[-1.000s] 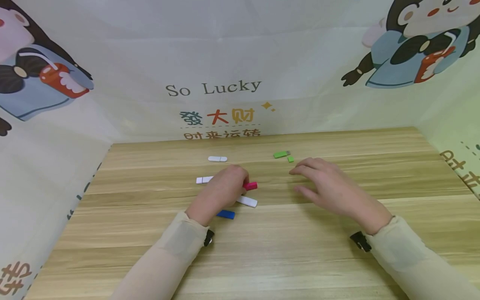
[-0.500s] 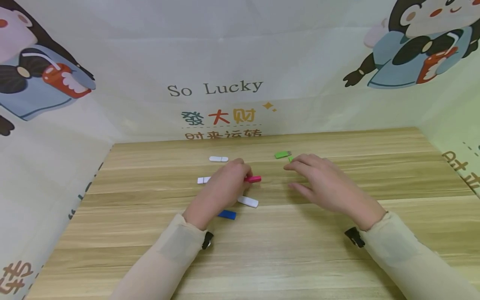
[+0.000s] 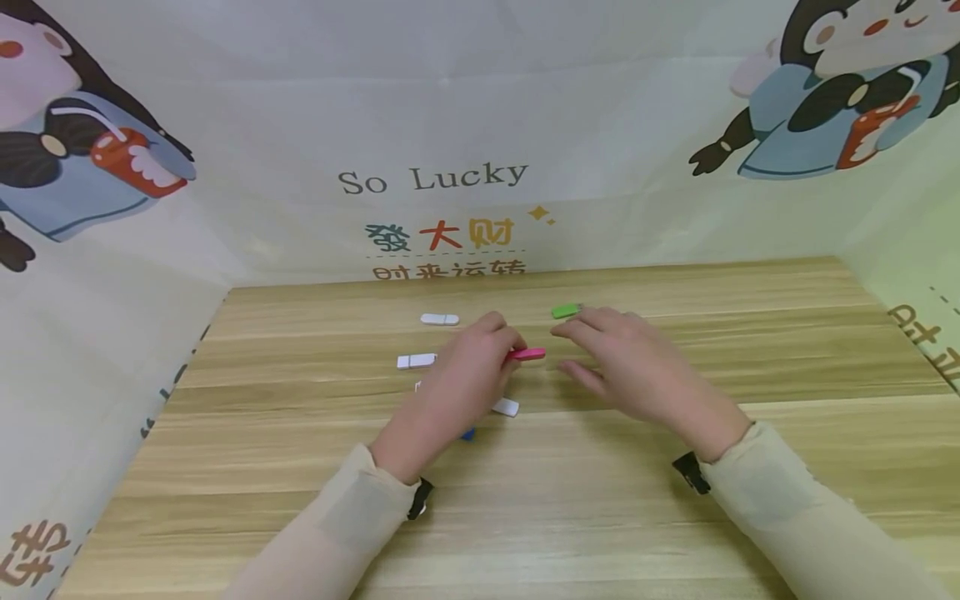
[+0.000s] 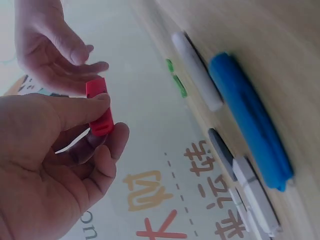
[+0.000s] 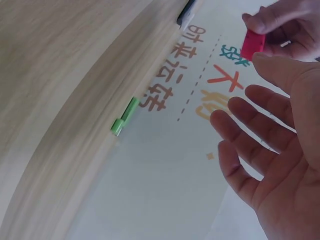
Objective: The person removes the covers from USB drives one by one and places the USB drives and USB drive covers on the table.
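Between thumb and fingers, my left hand (image 3: 480, 354) pinches a pinkish-red USB stick (image 3: 531, 354), raised off the table. In the left wrist view the thumb crosses the stick (image 4: 103, 125). Facing it from the right is my right hand (image 3: 626, 354), fingers loosely extended, holding nothing. A small gap separates that hand from the stick in the head view. Past the right fingertips lies a green USB stick (image 3: 566, 311); its separate cap (image 5: 117, 125) shows in the right wrist view. Under the left hand, a blue stick (image 3: 468, 434) and a white one (image 3: 506, 407) are partly hidden.
Two more white USB sticks lie on the wooden table (image 3: 600, 517), one (image 3: 439, 319) at the back and one (image 3: 416, 361) left of my left hand. A printed cloth (image 3: 637, 167) hangs behind the table's far edge and along its sides.
My left hand has lifted the pinkish-red stick and moved it slightly right. My right hand has come left towards it, covering the green cap in the head view.
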`<state>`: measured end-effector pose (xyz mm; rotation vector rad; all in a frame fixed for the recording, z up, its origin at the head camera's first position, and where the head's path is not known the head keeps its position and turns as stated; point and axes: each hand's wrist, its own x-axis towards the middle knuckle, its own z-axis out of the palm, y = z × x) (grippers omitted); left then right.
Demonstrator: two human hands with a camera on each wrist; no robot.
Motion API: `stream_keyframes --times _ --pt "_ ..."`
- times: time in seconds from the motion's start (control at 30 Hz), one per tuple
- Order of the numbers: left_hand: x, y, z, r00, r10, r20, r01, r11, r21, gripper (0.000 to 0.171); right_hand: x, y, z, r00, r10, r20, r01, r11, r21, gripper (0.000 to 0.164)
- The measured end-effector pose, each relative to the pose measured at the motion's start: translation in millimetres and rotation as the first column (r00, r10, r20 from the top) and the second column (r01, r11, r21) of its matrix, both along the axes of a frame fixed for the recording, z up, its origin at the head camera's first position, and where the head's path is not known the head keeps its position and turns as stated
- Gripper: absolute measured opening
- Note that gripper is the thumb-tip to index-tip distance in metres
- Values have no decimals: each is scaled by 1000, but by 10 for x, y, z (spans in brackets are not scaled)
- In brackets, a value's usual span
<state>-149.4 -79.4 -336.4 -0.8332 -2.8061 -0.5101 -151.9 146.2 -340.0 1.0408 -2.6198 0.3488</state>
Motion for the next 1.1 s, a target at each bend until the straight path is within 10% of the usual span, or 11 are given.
stream_keyframes --times 0.67,1.1 --pt "124 83 -19 984 -96 -151 107 992 73 8 21 -117 -90 961 133 -243 -162 981 -105 20" --pt "162 108 -60 975 -102 -199 114 992 50 11 53 -145 -93 963 170 -210 -202 969 -141 16"
